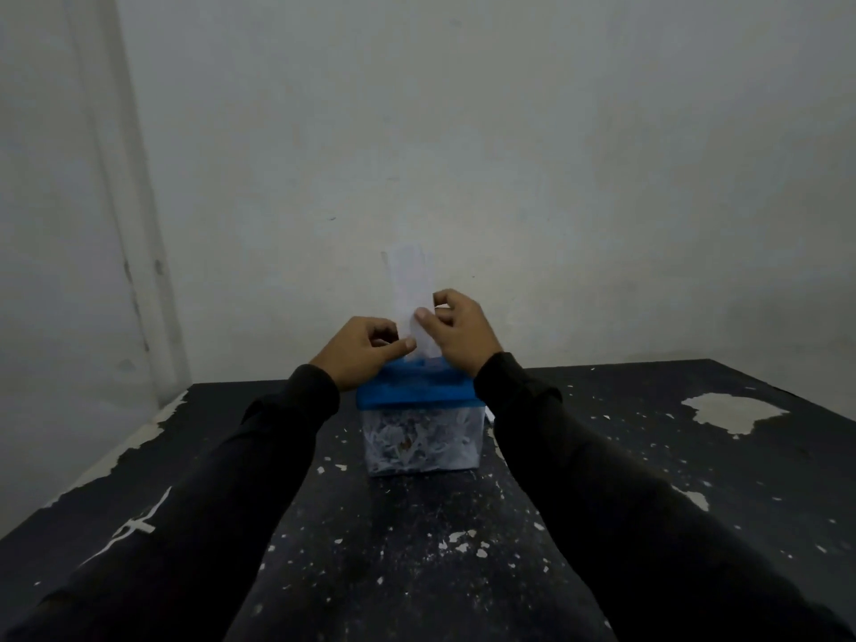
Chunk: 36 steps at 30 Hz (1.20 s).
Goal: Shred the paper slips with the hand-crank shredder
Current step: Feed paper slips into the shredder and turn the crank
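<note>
Right now your two hands meet above the shredder, which stands on the dark table close to the pale wall. Your left hand has its fingers curled, with thumb and forefinger pinching the left edge of a white paper slip low down. Your right hand pinches the same slip from the right side, a little higher, with its other fingers bent behind. The slip stands nearly upright between your hands, most of it rising above them against the wall, while its lower end goes down into the top of the shredder's blue lid; how far it has entered, you cannot tell from this view. Below the lid sits the clear bin, packed with pale shreds. The crank is not visible, hidden or out of sight behind your right wrist. Both your arms wear black sleeves, and the left one carries a white mark near the forearm. The tabletop is scuffed, with pale chipped patches scattered over it, the largest lying far right.
</note>
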Tool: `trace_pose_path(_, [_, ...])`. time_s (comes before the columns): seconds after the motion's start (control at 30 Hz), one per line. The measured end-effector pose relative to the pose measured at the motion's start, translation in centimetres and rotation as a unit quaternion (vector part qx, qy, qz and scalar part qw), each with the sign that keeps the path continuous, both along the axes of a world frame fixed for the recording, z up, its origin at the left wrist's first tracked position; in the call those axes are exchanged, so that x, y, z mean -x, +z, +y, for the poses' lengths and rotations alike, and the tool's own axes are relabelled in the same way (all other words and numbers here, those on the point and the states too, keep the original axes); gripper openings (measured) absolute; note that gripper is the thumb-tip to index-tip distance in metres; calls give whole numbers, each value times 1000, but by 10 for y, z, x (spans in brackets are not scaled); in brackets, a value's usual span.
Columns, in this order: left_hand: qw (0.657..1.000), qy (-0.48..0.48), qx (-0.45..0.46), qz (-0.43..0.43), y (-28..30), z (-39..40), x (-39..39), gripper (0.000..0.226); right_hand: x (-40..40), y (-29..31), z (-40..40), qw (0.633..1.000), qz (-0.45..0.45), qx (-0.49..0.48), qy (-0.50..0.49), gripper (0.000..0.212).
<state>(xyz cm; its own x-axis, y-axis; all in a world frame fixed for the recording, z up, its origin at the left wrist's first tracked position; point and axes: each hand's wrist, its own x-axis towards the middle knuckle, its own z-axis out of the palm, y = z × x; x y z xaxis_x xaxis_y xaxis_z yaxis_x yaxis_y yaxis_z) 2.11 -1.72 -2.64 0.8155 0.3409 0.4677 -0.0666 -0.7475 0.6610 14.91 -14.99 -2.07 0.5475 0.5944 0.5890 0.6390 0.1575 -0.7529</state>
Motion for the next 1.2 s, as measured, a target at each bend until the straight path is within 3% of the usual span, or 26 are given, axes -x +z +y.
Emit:
trace_pose_path(0.2, [998, 43, -20, -51, -13, 5, -1, 28, -6, 1, 2, 998, 3, 47, 37, 19])
trace_pose_path(0.3, [996, 50, -22, -65, -23, 6, -3, 19, -12, -2, -1, 997, -8, 69, 44, 10])
trace_pose_path(0.5, [994, 70, -26, -84, -37, 6, -3, 4, -16, -5, -4, 993, -13, 105, 45, 19])
trace_pose_path(0.73, [990, 89, -41, -105, -42, 2, -1, 3, -12, -3, 0, 992, -15, 121, 34, 11])
trace_pose_path(0.83, [990, 76, -58, -99, -40, 1, -1, 2, -14, -3, -3, 992, -43, 121, 9, 18])
trace_pose_path(0.97, [991, 88, -58, -80, -39, 7, -3, 15, -23, -5, -29, 976, -155, 55, -143, 30])
trace_pose_path(1.1, [990, 99, -59, -79, -42, 6, -2, 24, -35, -27, -59, 940, -177, 242, -164, 90])
trace_pose_path(1.2, [990, 101, -58, -76, -39, 3, -2, 23, -33, -37, -64, 935, -149, 292, -138, 96])
